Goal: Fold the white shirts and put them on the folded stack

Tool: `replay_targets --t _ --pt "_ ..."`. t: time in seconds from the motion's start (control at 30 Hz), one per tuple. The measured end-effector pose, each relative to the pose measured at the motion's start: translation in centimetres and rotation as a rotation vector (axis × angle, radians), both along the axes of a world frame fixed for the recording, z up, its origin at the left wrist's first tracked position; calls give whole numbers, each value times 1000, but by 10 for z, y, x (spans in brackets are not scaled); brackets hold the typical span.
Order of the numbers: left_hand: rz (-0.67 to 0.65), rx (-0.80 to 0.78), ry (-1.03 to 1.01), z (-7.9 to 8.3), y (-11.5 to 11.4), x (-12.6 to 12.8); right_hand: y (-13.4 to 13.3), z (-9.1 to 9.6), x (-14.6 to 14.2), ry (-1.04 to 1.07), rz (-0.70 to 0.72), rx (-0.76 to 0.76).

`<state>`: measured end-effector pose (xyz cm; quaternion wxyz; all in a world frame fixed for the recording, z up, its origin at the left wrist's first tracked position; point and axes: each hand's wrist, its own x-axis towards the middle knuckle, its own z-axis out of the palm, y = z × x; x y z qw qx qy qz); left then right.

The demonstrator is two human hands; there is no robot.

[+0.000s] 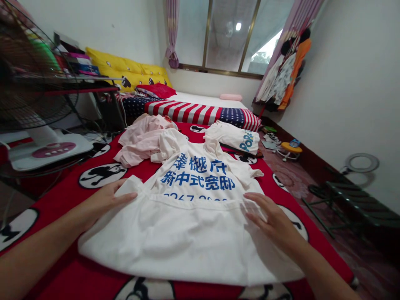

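A white T-shirt (193, 237) with blue printed characters lies spread out on a red blanket (331, 258). Its lower part is turned up, so the hem crosses the print and covers some of the lowest line. My left hand (114, 198) pinches the turned-up cloth at its left corner, thumb on top. At the right corner, my right hand (268, 214) grips the fabric between thumb and fingers, slightly blurred. Past the shirt's left sleeve lies a rumpled pale pink garment (140, 135). Folded white clothing with blue-green lettering (233, 135) sits beyond the right sleeve.
A fan (50, 146) stands at left beside a cluttered desk. At the back is a bed with a flag-patterned cover (193, 111). Clothes (287, 75) hang at the right wall. On the right floor are a dark slatted stool (359, 204) and a small yellow stool (289, 148).
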<state>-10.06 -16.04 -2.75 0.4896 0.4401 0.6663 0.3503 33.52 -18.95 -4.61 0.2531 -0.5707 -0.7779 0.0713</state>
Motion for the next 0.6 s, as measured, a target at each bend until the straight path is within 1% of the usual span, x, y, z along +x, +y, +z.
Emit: replay_targets --t 0.07,0.13,0.2,0.27,0.3,0.37,0.4,0.5,0.53,0.6 --pt "9 5 -71 3 -2 0 5 -1 -14 -75 66 -35" --pt "-4 17 -146 5 -5 -2 4 2 -15 -90 70 -80" --pt "-28 27 -207 6 -6 -4 1 5 -6 6 2 -129" --pt "-46 34 -235 2 -1 -4 0 6 8 131 -115 -151" --pt "-62 38 -236 -1 3 -3 1 5 15 160 -178 -141" --pt "-92 59 -228 -10 13 0 5 2 27 120 -264 -80" --pt "-109 77 -220 -15 18 1 6 0 31 73 -278 -24" --pt "-140 170 -142 -23 21 -3 -3 -3 44 -25 -248 146" --pt "-144 208 -72 -23 17 -7 -11 -3 50 -37 -230 171" --pt "-143 284 154 -17 5 -18 -35 -3 64 -65 -183 146"
